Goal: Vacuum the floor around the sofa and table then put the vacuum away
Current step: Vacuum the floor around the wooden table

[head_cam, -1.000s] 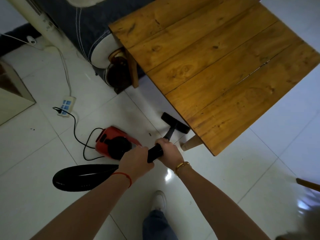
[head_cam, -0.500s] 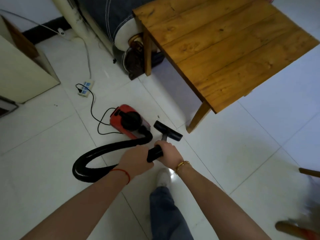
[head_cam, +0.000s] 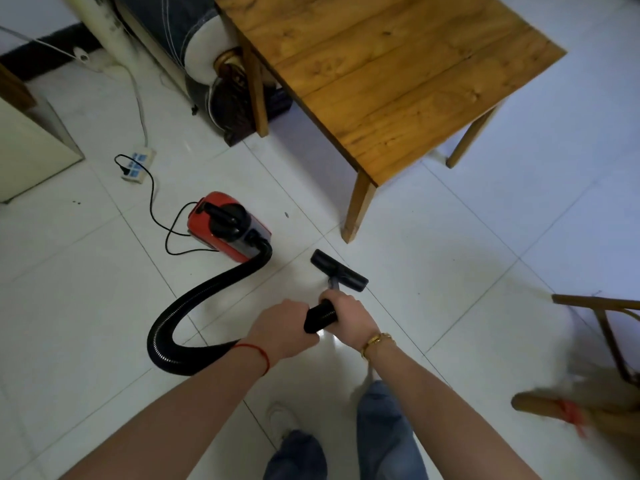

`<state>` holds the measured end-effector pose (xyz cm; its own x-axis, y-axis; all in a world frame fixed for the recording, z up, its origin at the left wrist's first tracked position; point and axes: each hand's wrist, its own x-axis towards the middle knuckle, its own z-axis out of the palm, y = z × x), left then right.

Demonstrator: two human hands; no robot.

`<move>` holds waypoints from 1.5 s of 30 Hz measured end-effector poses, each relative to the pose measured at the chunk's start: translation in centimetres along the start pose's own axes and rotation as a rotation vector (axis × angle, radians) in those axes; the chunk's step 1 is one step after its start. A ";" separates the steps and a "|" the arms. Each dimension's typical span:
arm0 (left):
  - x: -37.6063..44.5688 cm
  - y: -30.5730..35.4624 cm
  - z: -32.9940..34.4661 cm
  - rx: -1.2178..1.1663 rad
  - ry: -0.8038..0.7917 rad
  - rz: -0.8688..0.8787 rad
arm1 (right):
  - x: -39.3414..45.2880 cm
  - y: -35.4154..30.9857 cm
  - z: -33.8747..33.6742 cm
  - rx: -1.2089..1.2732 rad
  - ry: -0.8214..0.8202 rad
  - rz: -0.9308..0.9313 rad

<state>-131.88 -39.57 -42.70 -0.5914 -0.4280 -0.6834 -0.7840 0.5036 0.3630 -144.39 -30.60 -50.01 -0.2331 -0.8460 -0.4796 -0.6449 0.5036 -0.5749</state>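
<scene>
The nozzle [head_cam: 338, 270] has slid back out from under the table [head_cam: 391, 74] and now sits on open tile just short of the table's near leg [head_cam: 358, 206]. Its wide head runs crosswise, upper-left to lower-right, while the short wand points up toward that leg. Both hands are wrapped round the black handle: right hand [head_cam: 349, 318] forward, left hand [head_cam: 282, 329] behind. The hose [head_cam: 194, 303], earlier a tight loop, now curves left of the table to the red vacuum [head_cam: 225, 225].
</scene>
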 end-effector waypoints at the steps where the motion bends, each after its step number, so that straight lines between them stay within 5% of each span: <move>1: 0.3 1.0 0.3 -0.003 -0.011 0.005 | -0.4 1.0 -0.5 -0.001 0.004 0.005; 23: 15.4 26.5 3.6 -0.148 0.116 -0.120 | 3.2 24.8 -19.4 -0.074 -0.038 -0.122; 45: 37.0 30.6 7.0 -0.043 0.516 -0.004 | 19.4 40.5 -23.5 -0.118 0.298 -0.369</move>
<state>-176.40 -34.73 -61.31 -0.5962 -0.7496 -0.2875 -0.7869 0.4747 0.3943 -192.19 -30.72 -67.02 -0.1609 -0.9863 -0.0376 -0.7977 0.1524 -0.5835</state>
